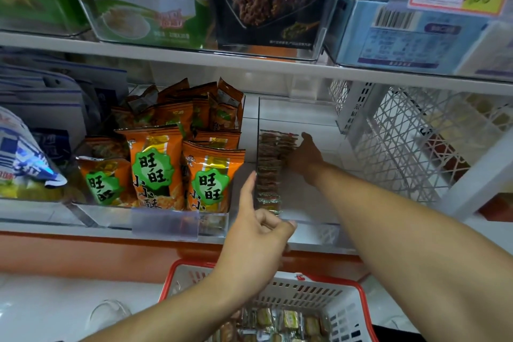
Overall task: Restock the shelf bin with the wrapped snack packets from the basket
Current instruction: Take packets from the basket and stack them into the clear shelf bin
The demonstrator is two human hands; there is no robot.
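A clear shelf bin [313, 214] stands on the middle shelf. A row of small wrapped snack packets [270, 166] stands on edge along its left wall. My right hand [304, 158] reaches deep into the bin and presses flat against the right side of that row. My left hand [259, 225] rests at the bin's front left corner, its index finger up along the outside of the left wall. Below, a white basket with a red rim [347, 302] holds several more wrapped packets [288, 322].
Left of the bin is another clear bin of orange snack bags [155, 164]. A white lattice basket [410, 141] stands to the right. The upper shelf [194, 55] overhangs close above, carrying boxed goods and price tags. An orange ledge runs under the shelf front.
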